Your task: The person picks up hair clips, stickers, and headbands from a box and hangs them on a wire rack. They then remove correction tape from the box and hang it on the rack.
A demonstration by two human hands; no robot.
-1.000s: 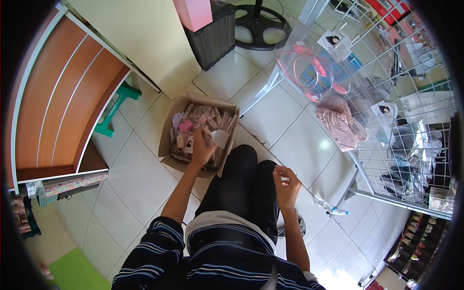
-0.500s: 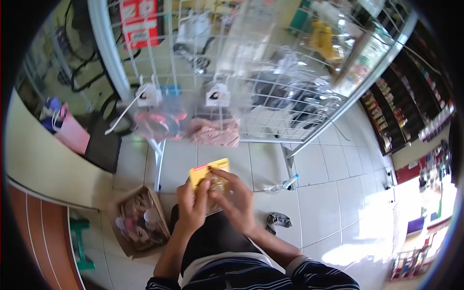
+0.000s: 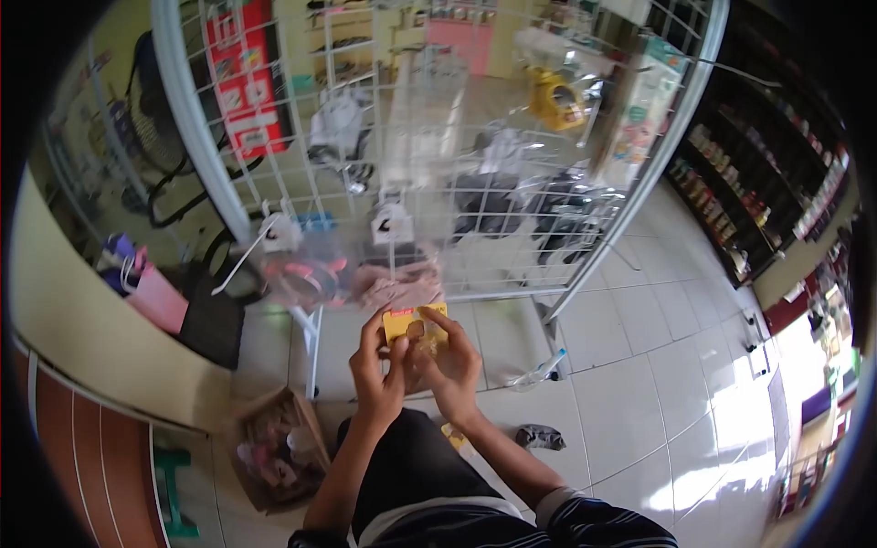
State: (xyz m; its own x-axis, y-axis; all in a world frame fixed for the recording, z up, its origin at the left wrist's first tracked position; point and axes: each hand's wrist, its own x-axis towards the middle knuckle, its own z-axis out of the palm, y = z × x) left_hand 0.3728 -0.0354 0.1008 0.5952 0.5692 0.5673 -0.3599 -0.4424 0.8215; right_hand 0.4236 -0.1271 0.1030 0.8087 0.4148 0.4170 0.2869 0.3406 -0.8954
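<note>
"Swung since earlier: the view, now facing the far rack."

"And the box?"

"Near left, the left hand now out of it, joining the right hand; both pinch the yellow card, centre."

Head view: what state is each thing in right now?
Yellow card: held in both hands, left and right
Cardboard box: open, with things inside
Plastic bottle: lying on its side
Wire grid rack: standing, hung with goods
</note>
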